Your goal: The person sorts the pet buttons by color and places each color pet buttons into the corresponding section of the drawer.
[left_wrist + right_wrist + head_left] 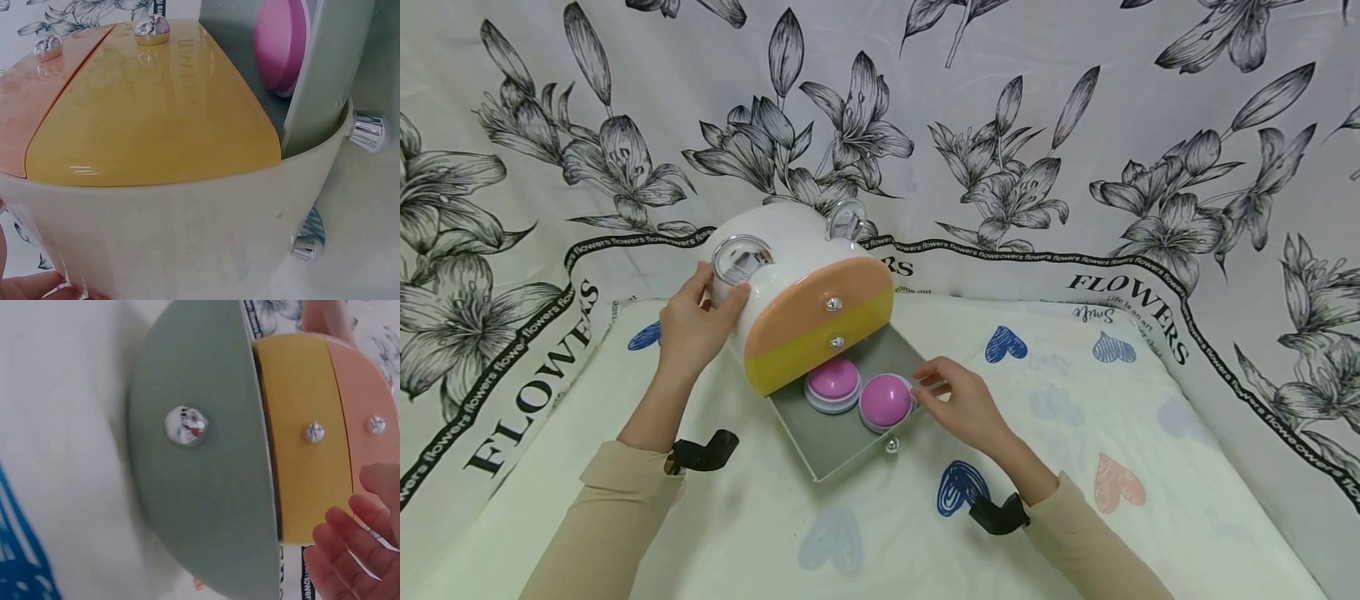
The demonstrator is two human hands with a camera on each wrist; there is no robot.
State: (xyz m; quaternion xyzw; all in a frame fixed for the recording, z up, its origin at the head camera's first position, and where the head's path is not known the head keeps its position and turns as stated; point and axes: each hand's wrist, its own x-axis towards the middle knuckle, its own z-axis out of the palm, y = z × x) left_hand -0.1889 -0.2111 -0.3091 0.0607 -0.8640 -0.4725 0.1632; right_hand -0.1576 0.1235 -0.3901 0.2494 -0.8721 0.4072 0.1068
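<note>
A white rounded drawer box (790, 229) has a peach drawer front (790, 312) over a yellow one (805, 354). Its grey-green bottom drawer (827, 454) is pulled out. Inside lie two round things with pink domed tops and pale bases: one (833, 379) near the yellow front, the other (885, 401) by the drawer's outer edge. My left hand (695, 321) grips the box's left side beside a round chrome ornament (741, 257), thumb toward the front. My right hand (962, 402) is at the drawer's right edge, fingers loosely bent, fingertips close to the outer pink-topped thing.
Chrome knobs stick out from the drawer fronts, including the bottom knob (892, 445). Silvery feet (369, 131) show under the box. It rests on a white cloth (760, 542) with printed hearts. Behind hangs a flower-printed curtain (985, 50).
</note>
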